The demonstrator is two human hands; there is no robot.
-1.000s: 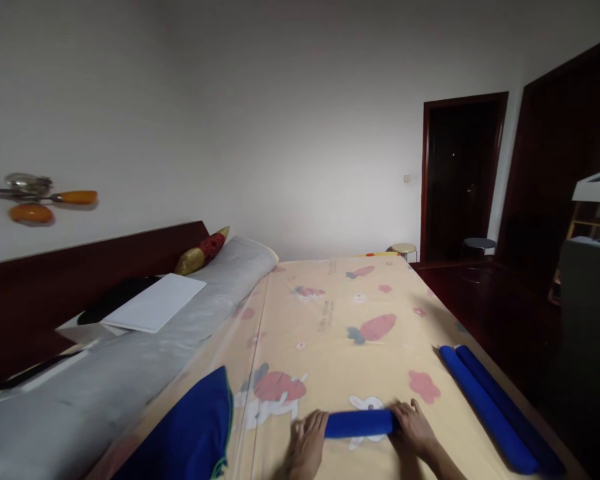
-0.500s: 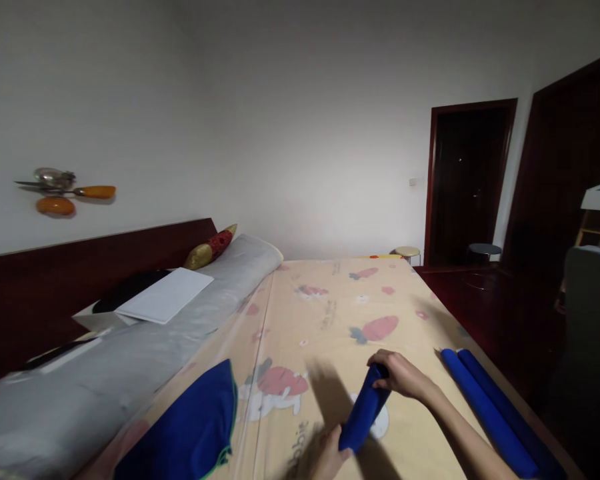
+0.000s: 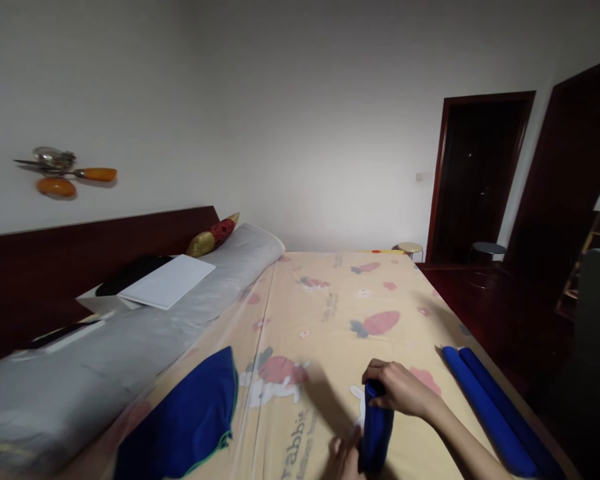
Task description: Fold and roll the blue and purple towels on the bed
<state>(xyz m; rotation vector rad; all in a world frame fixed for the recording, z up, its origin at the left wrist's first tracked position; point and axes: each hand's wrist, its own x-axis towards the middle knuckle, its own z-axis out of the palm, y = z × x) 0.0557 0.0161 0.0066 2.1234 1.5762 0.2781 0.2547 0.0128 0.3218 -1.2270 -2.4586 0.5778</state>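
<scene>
A rolled blue cloth (image 3: 376,433) stands nearly upright on the yellow cartoon-print bedsheet (image 3: 340,313). My right hand (image 3: 397,388) is closed over its top end. My left hand (image 3: 344,460) presses against its lower end at the bottom edge of the view, with only part of the fingers showing. Two more blue rolls (image 3: 490,407) lie side by side along the right edge of the bed. A flat piece of blue cloth (image 3: 185,427) lies on the sheet to the left.
A long grey bolster (image 3: 130,347) runs along the dark wooden headboard (image 3: 55,267), with a white board (image 3: 167,281) and a red-gold cushion (image 3: 213,237) on it. Stools (image 3: 411,249) and a dark doorway (image 3: 475,180) lie beyond the bed. Dark floor is to the right.
The blue roll went from lying flat between both hands to standing on end. My right hand rose to its top, my left dropped to its base.
</scene>
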